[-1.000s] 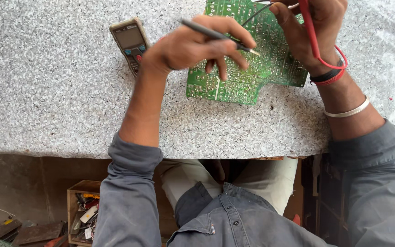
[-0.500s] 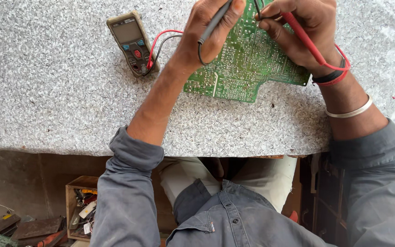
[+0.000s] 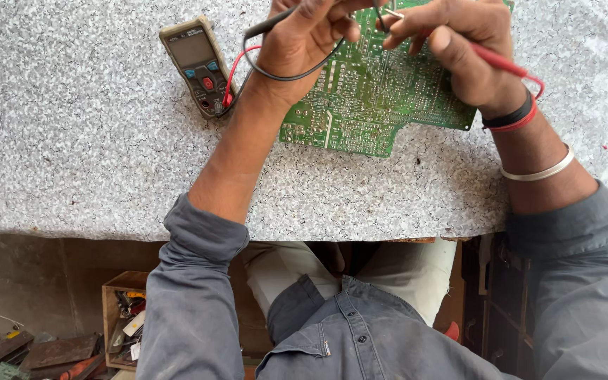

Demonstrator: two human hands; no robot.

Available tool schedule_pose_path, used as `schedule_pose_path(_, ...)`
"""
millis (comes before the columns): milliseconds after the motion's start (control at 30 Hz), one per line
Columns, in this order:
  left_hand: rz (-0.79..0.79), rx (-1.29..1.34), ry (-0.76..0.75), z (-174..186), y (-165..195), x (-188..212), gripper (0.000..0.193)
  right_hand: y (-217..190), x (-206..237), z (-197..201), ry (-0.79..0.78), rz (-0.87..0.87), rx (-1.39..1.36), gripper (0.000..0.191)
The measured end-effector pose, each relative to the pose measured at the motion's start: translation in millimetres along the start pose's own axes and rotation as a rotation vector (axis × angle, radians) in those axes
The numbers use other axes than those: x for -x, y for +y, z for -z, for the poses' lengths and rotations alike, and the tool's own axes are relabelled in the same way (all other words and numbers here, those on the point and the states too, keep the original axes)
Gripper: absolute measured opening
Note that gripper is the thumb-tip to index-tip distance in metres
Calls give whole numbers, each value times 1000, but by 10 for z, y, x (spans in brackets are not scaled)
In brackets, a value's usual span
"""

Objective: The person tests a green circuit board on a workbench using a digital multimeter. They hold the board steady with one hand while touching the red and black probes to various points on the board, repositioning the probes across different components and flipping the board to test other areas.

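Head view, left hand (image 3: 304, 42) black probe (image 3: 269, 24), circuit board (image 3: 374, 105)

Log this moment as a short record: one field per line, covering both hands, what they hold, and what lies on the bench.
Left hand: grips a black probe, over the board's upper left
Right hand: grips a red probe, metal tip pointing left over the board
Circuit board: green, solder side up, flat on the bench
Multimeter: left of the board, face up, red and black leads plugged in
Bench top: grey speckled stone
Wrist: black and red bands, metal bangle on the right arm
Below bench: wooden box of tools
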State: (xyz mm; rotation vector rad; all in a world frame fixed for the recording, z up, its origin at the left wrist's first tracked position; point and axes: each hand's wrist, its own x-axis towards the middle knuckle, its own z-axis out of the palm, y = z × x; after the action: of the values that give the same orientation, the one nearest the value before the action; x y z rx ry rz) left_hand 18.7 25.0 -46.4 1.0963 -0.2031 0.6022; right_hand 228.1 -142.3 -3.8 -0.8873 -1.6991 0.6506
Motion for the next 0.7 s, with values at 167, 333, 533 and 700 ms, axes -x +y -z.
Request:
schedule_pose_path(167,8,-11,85,92,-23,77,22,26,-7,-19,16,-39,81,51)
schedule_pose_path(333,55,-330,177,149,119,129,31,84,16,-51,118,-67,73,54)
schedule_pose_path(533,-5,-702,-19,64,263,30,25,195,85,-43,137,-303,50,24)
schedule_pose_path(700,-38,-671,-17,-41,170,15,23,258,107,-17,71,-186,-143,12)
